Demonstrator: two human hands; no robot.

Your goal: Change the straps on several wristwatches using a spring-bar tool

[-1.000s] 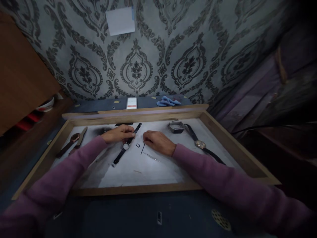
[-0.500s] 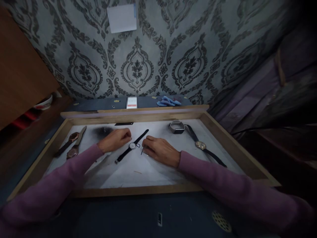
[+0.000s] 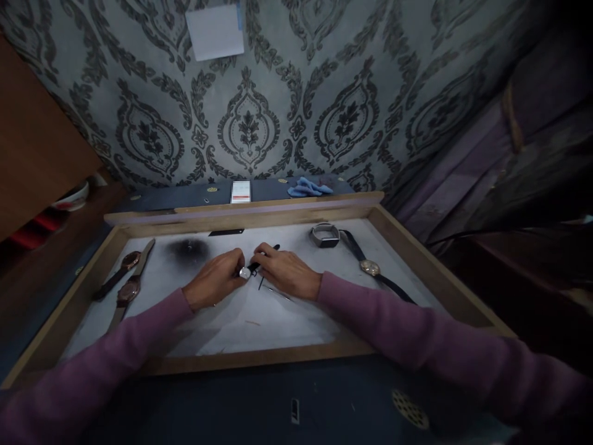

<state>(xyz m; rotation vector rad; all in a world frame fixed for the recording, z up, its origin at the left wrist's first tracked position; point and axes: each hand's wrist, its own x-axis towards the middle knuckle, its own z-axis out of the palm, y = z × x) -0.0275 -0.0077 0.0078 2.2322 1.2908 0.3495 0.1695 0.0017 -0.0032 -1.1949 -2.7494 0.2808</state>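
A small wristwatch (image 3: 244, 272) with a white dial and black strap is between my two hands over the white tray bottom. The fingers of my left hand (image 3: 214, 279) are closed on the watch at its case side, hiding one strap half. My right hand (image 3: 288, 272) pinches the other strap half, whose dark tip pokes out above the fingers. Whether the watch is lifted off the surface I cannot tell. Just below my right hand lie a thin metal tool (image 3: 280, 293) and a short dark thin piece (image 3: 260, 283).
The wooden tray (image 3: 217, 363) also holds two watches (image 3: 128, 288) at left, a grey-banded smartwatch (image 3: 325, 236), a gold-cased watch (image 3: 370, 267) and a flat black strip (image 3: 226, 232). Behind its rim are a phone (image 3: 241, 192) and a blue cloth (image 3: 309, 187).
Both hands have closed in on the wristwatch, which lay untouched between them before, and now grip it. The thin metal tool shows more clearly below my right hand. The view has shifted slightly.
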